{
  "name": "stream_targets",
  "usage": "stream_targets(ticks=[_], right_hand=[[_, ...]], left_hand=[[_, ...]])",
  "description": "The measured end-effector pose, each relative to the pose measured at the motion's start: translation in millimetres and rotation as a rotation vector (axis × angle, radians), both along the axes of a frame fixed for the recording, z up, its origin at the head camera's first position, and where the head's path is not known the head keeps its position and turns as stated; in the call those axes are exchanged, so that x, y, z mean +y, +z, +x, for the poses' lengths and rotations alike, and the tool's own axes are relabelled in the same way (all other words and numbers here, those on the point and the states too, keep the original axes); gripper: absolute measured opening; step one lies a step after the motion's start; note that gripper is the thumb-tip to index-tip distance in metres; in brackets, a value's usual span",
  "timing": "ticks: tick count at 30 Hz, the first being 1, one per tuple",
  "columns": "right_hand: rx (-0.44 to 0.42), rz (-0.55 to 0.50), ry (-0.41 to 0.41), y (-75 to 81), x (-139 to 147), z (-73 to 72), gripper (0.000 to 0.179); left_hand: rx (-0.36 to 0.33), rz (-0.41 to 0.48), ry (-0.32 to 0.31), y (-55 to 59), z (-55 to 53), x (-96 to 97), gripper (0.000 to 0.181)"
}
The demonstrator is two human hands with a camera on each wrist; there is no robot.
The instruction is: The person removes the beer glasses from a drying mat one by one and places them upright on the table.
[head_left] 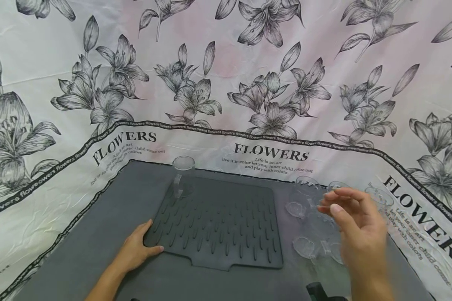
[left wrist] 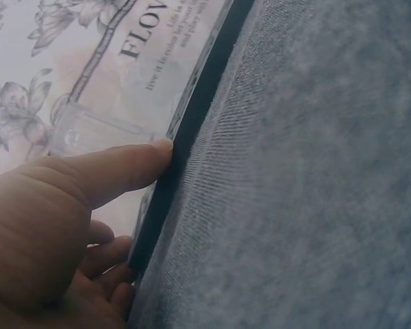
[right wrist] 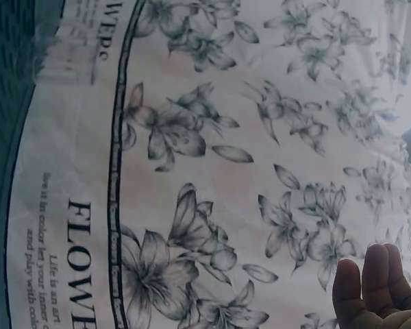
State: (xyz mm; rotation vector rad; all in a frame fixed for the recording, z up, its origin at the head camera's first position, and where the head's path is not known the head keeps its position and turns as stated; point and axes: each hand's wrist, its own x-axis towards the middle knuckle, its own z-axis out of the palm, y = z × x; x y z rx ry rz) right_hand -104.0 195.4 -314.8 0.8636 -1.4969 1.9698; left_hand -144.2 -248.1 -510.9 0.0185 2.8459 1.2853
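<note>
A dark grey ridged drying mat (head_left: 226, 225) lies on the table. My left hand (head_left: 133, 246) holds its near left corner, thumb at the front edge and fingers along the left side; the left wrist view shows the thumb (left wrist: 140, 164) against the dark edge. On the mat's far left corner stands a clear glass mug (head_left: 183, 179), handle toward me. Right of the mat, my right hand (head_left: 361, 234) is raised above several clear glass mugs (head_left: 305, 246), fingers loosely bent around nothing visible. The right wrist view shows only some fingers (right wrist: 373, 288). The hand partly hides the mugs.
The grey table (head_left: 86, 234) has a flower-printed cloth (head_left: 196, 142) hanging along its back and sides. A small dark object (head_left: 318, 290) shows at the bottom edge, its kind unclear. The transparent mugs stand close together, their outlines faint.
</note>
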Motion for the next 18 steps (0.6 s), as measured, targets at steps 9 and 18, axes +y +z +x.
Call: stream_targets(ticks=[9,18], right_hand=[[-0.125,0.258,-0.083,-6.7,-49.9,-38.5,0.024],[-0.312,0.356,0.008,-25.5,-94.2,-81.7,0.025]], left_hand=[[0.022,0.006,0.004,-2.2,-0.3,-0.3,0.103],[0.012,0.0,0.01,-1.0,0.6,1.4,0.102]])
